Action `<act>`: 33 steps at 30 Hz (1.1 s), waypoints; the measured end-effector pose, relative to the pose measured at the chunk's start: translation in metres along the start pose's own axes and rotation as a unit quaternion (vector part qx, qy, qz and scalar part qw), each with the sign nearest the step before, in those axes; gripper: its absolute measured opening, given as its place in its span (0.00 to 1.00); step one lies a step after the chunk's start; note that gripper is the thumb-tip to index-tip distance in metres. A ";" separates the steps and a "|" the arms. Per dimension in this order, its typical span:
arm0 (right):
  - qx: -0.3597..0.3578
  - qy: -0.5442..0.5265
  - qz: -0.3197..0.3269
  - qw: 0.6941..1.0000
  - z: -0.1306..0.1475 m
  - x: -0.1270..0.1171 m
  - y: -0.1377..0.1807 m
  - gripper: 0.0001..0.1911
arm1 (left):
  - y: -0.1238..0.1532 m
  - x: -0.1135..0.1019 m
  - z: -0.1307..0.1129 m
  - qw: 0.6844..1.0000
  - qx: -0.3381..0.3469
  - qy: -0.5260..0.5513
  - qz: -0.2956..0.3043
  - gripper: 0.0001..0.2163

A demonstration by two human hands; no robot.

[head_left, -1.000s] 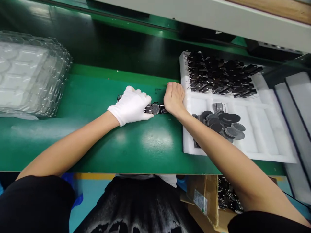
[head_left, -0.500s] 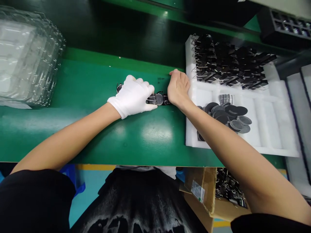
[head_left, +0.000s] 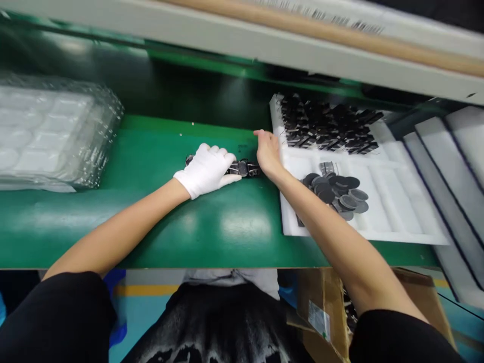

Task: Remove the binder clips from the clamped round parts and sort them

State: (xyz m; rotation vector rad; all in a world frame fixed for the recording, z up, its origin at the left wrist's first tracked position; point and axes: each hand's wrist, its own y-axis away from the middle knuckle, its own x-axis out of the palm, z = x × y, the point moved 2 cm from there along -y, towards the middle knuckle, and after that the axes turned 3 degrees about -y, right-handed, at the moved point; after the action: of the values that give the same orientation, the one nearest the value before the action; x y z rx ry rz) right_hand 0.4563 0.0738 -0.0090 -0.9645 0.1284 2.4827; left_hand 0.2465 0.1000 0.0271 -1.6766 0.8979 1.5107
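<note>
My left hand (head_left: 206, 169), in a white glove, lies curled over one end of a small dark assembly with a round metal disc (head_left: 242, 168) on the green table (head_left: 151, 222). The fingers are closed on it. My bare right hand (head_left: 267, 153) is bent around the other end of the same piece, its fingers curled and mostly hidden behind the back of the hand. The piece rests on the table between both hands, just left of a white foam tray (head_left: 385, 222).
The foam tray holds a heap of black clips (head_left: 325, 126) at the back and a pile of dark round discs (head_left: 336, 191) in front. A stack of clear plastic blister trays (head_left: 49, 136) sits far left. A cardboard box (head_left: 321, 307) stands under the table edge.
The camera view has tipped up and pulled back, showing a shelf rail overhead. Both hands stay on the small assembly at the same spot on the table.
</note>
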 end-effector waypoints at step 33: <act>-0.190 0.007 0.178 0.965 0.046 -0.094 0.096 0.11 | 0.005 -0.035 -0.037 0.976 -0.069 0.204 -0.033 0.17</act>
State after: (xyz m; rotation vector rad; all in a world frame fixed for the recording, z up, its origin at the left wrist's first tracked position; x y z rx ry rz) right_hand 0.4443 -0.0364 0.0793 -1.2011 -0.1978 2.8998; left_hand 0.2589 0.0670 0.0647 -2.1448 0.9490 1.2267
